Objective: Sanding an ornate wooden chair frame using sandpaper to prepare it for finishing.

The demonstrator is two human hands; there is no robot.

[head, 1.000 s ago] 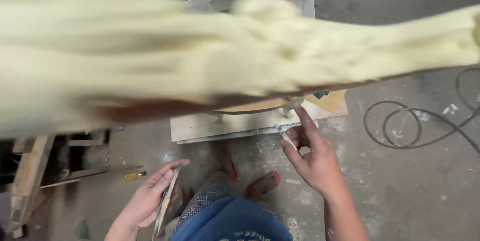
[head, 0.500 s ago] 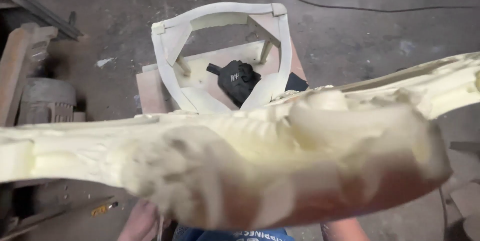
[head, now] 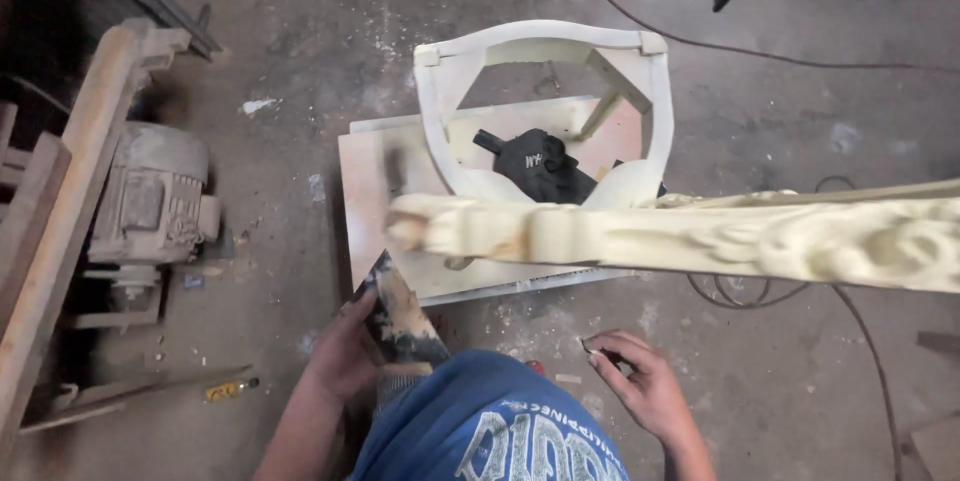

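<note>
Nearest to the camera, a blue shirt point(head: 490, 431) is seen, with one hand on each side of it. The left hand point(head: 345, 356) is closed around a flat dark tool smeared with pale paste point(head: 400, 316). The grip is tight at the tool's lower end, and the tool's tip points up and away. The right hand point(head: 645, 386) is held low and half curled. Something very small is pinched at its fingertips point(head: 592, 349); what it is cannot be told.

Just past the hands, a long carved piece of pale wood point(head: 700, 236) is held up across the view. Its long axis runs from left to right. Its blunt left end point(head: 410, 226) sits just above the tip of the tool, so the left hand is the nearer one. The carved piece lies up and a little right from that grip. The right hand is well below it.

Farther off, a pale chair frame point(head: 545, 41) stands on a flat board point(head: 360, 191) on the floor, with a black bundle point(head: 535, 166) inside it. An old motor point(head: 150, 201) sits far to the left.
</note>
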